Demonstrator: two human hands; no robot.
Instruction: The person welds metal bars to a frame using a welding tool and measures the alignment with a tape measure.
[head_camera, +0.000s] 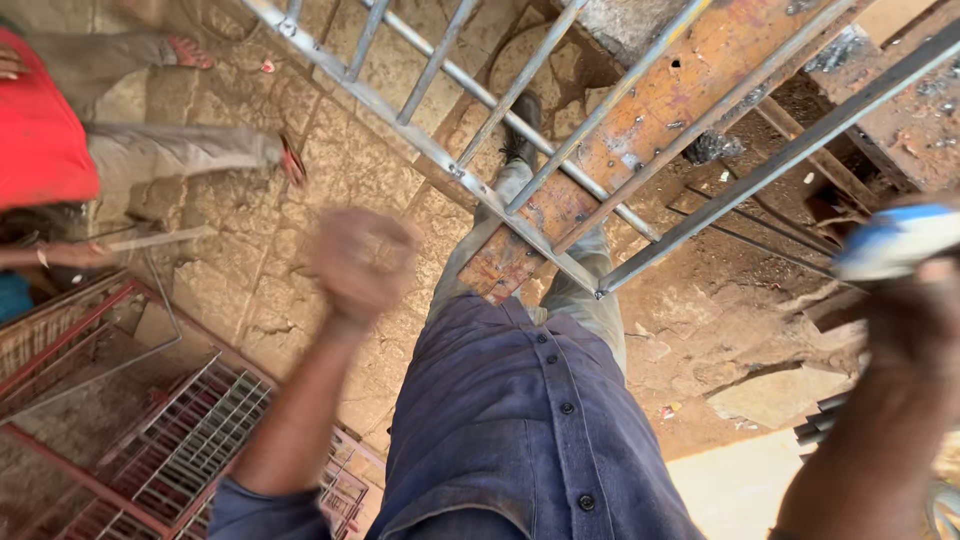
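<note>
The stone-paved ground (250, 270) fills most of the frame, seen from above past the person's blue shirt (520, 430) at lower centre. A grey metal bar frame (560, 150) crosses the upper half on a diagonal and is cut off by the top and right edges; it lies over a rusty orange plate (660, 100). Red-framed wire mesh panels (170, 440) occupy the lower left and are cropped by the frame edge. A second person in a red top (35, 120) sits at upper left, only partly in view. The left hand (362, 262), left of centre, is motion-blurred; it appears curled into a loose fist, and no held item can be made out. The right hand (915, 320), at the right edge, is blurred and partly cut off; it is closed around a blue-and-white object (895, 240) whose kind cannot be determined.
</note>
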